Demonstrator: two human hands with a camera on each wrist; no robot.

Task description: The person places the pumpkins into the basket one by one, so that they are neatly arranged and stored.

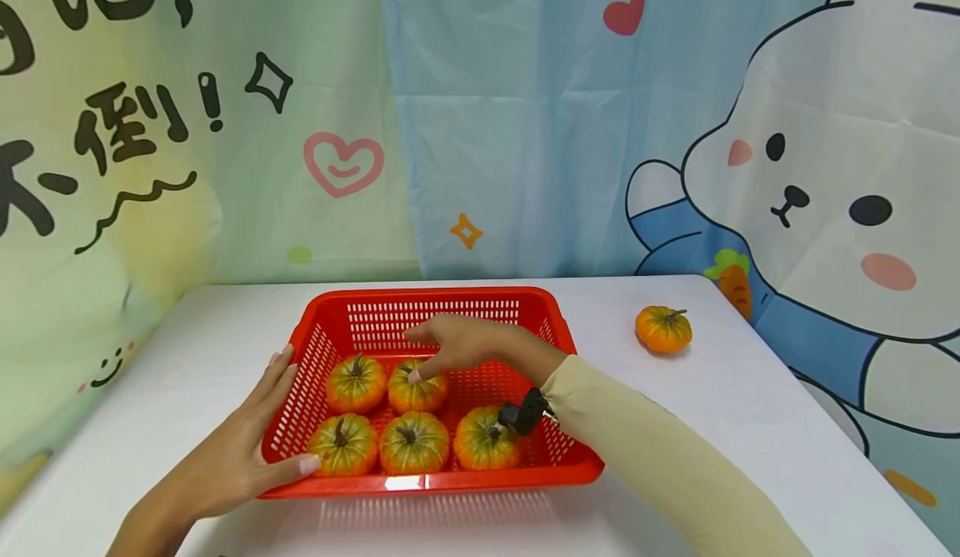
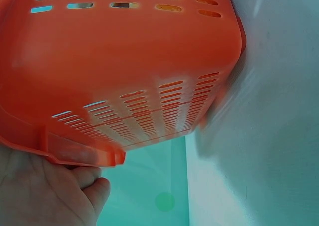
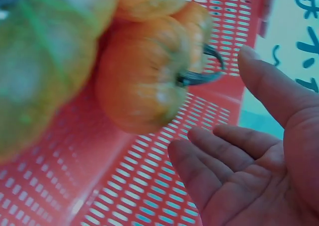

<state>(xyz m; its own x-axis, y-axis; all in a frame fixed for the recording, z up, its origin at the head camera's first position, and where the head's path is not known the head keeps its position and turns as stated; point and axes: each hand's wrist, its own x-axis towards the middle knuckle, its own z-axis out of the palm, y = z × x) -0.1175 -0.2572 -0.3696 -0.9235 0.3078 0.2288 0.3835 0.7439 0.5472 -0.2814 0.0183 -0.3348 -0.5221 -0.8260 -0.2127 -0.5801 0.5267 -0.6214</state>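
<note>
A red plastic basket (image 1: 480, 484) with slotted sides stands on the white table. My left hand (image 1: 225, 453) holds its left end, thumb over the front corner and fingers along the side rim; the left wrist view shows the fingers (image 2: 94, 188) at the rim's underside. Several small orange-green pumpkins sit in the basket, among them a front middle pumpkin (image 1: 414, 444) and a back left pumpkin (image 1: 356, 384). Above the back middle pumpkin (image 1: 431, 394) hovers my right hand (image 1: 461, 342), fingers spread and nothing held. In the right wrist view its palm faces a pumpkin with a curved stem (image 3: 204, 78).
Another small pumpkin (image 1: 663, 329) lies on the table (image 1: 622, 424) to the right of the basket. Behind the table hangs a printed curtain (image 1: 487, 123). A dark wrist device (image 1: 525, 413) on my right arm overlaps the front right pumpkin (image 1: 480, 444) in the head view.
</note>
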